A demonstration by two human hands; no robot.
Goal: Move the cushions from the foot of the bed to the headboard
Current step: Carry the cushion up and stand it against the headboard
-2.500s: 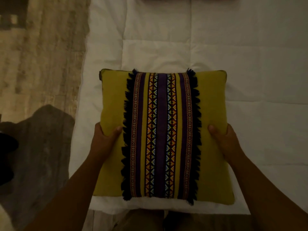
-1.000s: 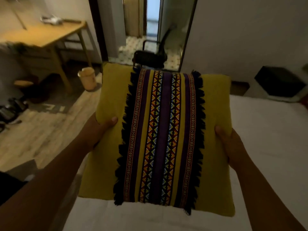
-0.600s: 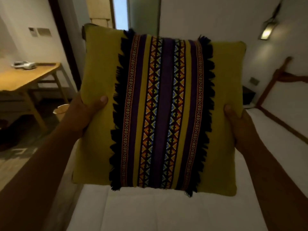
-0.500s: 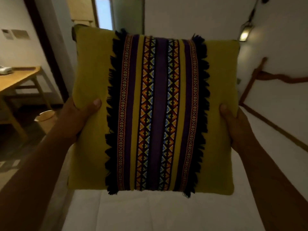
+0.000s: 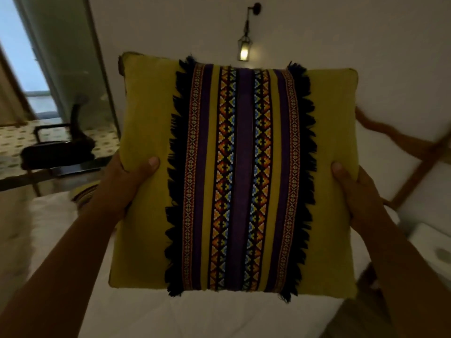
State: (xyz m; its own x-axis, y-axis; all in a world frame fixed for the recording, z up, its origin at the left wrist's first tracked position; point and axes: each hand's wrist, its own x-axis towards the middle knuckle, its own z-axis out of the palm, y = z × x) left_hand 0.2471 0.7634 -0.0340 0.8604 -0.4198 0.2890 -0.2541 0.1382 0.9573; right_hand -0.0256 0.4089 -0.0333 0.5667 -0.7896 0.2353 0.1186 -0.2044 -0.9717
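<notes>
yellow cushion [image 5: 151, 215] with a fringed, patterned central band, held upright above the white bed [image 5: 219, 318]; left hand [image 5: 122, 181] and right hand [image 5: 353, 191] gripped its opposite side edges, thumbs in front

Cushion [image 5: 234, 176] now off the bed [image 5: 207, 315], up before wall lamp [image 5: 244, 48], headboard [image 5: 400, 142] alongside.

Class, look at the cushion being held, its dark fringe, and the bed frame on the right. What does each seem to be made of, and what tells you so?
Cushion: matte mustard woven cloth, probably; it dents under the thumbs.
Fringe: loose dark yarn or thread, ragged strands beside the patterned woven bands.
Bed frame: brown, likely wood, though blurred.
</notes>
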